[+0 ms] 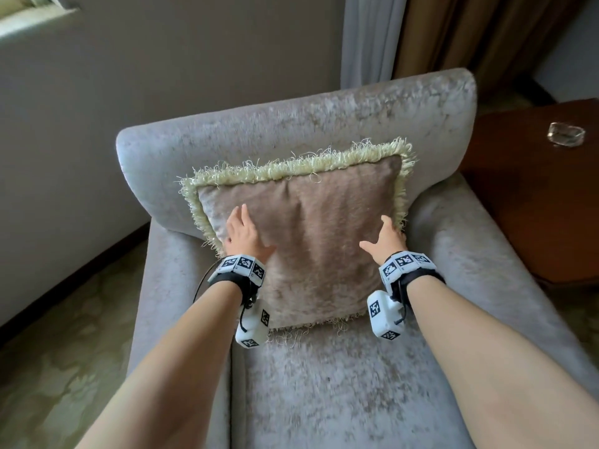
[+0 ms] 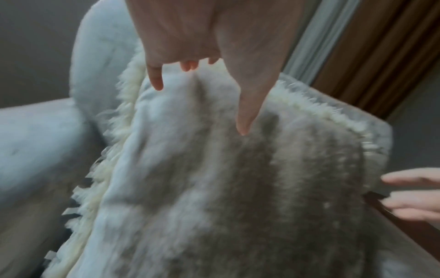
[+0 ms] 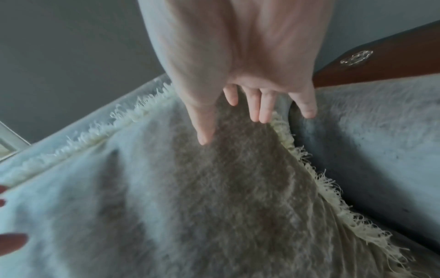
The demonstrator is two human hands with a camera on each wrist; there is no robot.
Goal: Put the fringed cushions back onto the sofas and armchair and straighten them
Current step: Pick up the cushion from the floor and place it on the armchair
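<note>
A tan velvet cushion (image 1: 311, 234) with a cream fringe leans upright against the back of a grey velvet armchair (image 1: 291, 124), its lower edge on the seat. My left hand (image 1: 243, 236) lies over the cushion's left side with straight fingers. My right hand (image 1: 385, 238) is spread at the cushion's right edge, fingers loose. In the left wrist view the left hand (image 2: 202, 79) hovers just over the cushion (image 2: 226, 188), thumb tip near the fabric. The right wrist view shows the right hand (image 3: 250, 112) with fingers extended at the fringe, over the cushion (image 3: 214, 197).
The chair's armrests (image 1: 479, 254) flank the seat (image 1: 324, 384). A dark wooden side table (image 1: 534, 189) with a glass ashtray (image 1: 565, 133) stands to the right. Curtains (image 1: 453, 30) hang behind, a wall (image 1: 162, 59) is to the left, patterned carpet (image 1: 64, 345) below.
</note>
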